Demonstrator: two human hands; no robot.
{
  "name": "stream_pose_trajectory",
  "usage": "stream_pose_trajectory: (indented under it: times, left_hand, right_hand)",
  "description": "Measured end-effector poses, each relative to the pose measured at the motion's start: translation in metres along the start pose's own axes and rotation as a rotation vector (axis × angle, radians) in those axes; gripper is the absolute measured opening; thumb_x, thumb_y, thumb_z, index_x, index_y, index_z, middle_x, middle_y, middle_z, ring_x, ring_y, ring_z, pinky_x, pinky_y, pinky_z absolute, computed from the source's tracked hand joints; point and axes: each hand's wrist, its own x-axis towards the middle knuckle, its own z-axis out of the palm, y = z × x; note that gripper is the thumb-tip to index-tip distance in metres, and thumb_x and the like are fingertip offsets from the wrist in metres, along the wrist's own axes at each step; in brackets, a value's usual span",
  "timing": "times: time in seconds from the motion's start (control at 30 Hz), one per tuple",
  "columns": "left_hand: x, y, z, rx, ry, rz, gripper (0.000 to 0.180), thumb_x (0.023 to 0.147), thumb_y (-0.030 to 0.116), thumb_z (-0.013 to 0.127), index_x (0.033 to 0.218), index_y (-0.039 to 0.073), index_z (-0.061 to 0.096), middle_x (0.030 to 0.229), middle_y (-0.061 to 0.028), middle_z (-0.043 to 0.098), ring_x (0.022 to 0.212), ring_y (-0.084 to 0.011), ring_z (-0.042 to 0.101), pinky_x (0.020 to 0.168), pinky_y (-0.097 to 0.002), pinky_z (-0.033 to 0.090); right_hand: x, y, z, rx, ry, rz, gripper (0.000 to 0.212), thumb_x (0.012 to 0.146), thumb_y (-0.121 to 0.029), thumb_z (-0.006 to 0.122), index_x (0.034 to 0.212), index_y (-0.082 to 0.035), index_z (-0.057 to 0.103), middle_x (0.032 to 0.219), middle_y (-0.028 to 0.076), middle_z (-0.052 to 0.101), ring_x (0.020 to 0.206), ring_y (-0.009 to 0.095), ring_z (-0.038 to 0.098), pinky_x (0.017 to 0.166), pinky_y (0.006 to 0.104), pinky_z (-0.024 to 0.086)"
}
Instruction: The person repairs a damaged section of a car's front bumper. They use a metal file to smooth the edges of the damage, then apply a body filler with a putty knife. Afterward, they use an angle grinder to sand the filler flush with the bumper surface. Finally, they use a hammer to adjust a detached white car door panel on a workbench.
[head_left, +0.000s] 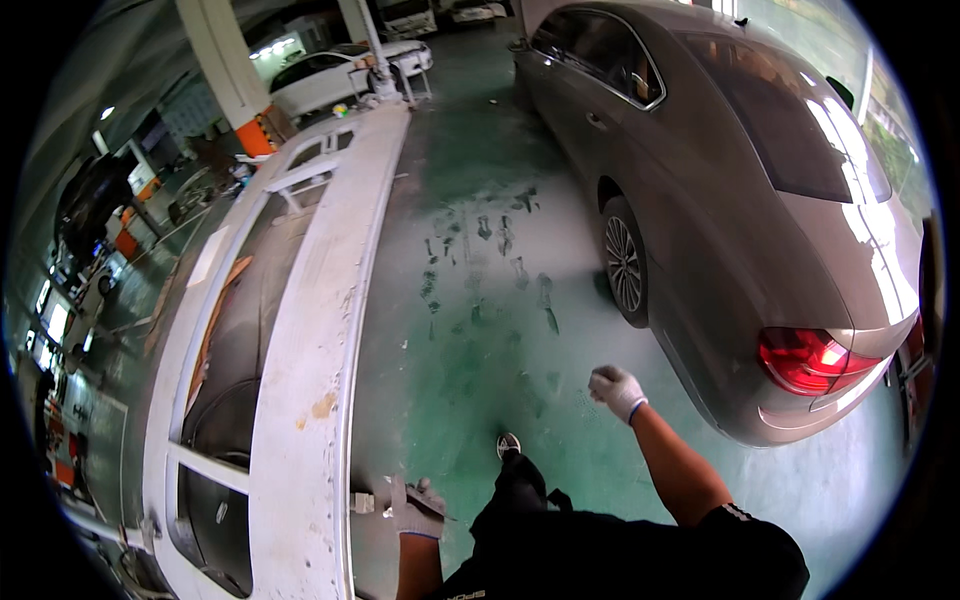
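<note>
White-gloved left hand (417, 508) at lower centre is closed round a small putty knife (368, 502), blade touching the edge of the white sanded body panel (310, 330) running up the left of frame. Gloved right hand (616, 390), centre right, is loosely fisted, empty, over the green floor (480, 200). Grey sedan (720, 200) fills the upper right; white car (330, 75) at top.

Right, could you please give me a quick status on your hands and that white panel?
Left hand gloved, gripping a small tool at the white panel edge. Right hand gloved, closed, free in the air. Grey car close on the right.
</note>
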Motion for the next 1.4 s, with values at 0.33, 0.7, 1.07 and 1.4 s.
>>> stream_pose_trajectory:
  times: [0.33, 0.7, 1.07, 1.4]
  left_hand:
    - [0.270, 0.123, 0.266, -0.085, -0.334, -0.160, 0.057, 0.102, 0.055, 0.064, 0.134, 0.007, 0.063, 0.129, -0.0203, 0.073, 0.105, -0.0302, 0.075, 0.083, -0.0430, 0.061]
    - [0.528, 0.163, 0.390, 0.136, 0.092, -0.254, 0.044, 0.097, 0.060, 0.062, 0.111, 0.018, 0.064, 0.112, -0.0096, 0.075, 0.088, -0.0266, 0.071, 0.073, -0.0399, 0.057]
    - [0.739, 0.184, 0.322, 0.856, 0.655, -0.133, 0.061, 0.099, 0.051, 0.071, 0.144, 0.019, 0.046, 0.107, -0.0077, 0.060, 0.076, -0.0259, 0.064, 0.051, -0.0375, 0.048]
    - [1.025, 0.170, 0.530, 1.019, 0.442, -0.484, 0.045, 0.098, 0.048, 0.072, 0.125, 0.018, 0.052, 0.093, -0.0043, 0.055, 0.064, -0.0213, 0.056, 0.048, -0.0350, 0.045]
  right_hand:
    - [-0.071, 0.232, -0.085, -1.129, -0.544, 0.705, 0.029, 0.099, -0.032, 0.062, 0.111, -0.012, 0.080, 0.115, 0.015, 0.079, 0.109, 0.035, 0.075, 0.093, 0.0474, 0.060]
    - [0.285, 0.122, 0.027, -0.817, -0.402, 0.681, 0.031, 0.102, -0.033, 0.062, 0.124, -0.018, 0.077, 0.102, 0.009, 0.080, 0.091, 0.035, 0.076, 0.082, 0.0450, 0.061]
    - [0.871, -0.255, 0.065, -0.875, -0.032, 0.061, 0.032, 0.098, -0.030, 0.070, 0.119, -0.007, 0.077, 0.102, 0.013, 0.079, 0.092, 0.029, 0.077, 0.083, 0.0398, 0.061]
    - [1.046, -0.200, 0.090, -1.062, -0.087, 0.290, 0.052, 0.098, -0.053, 0.057, 0.113, -0.010, 0.081, 0.115, 0.021, 0.078, 0.113, 0.040, 0.072, 0.100, 0.0483, 0.054]
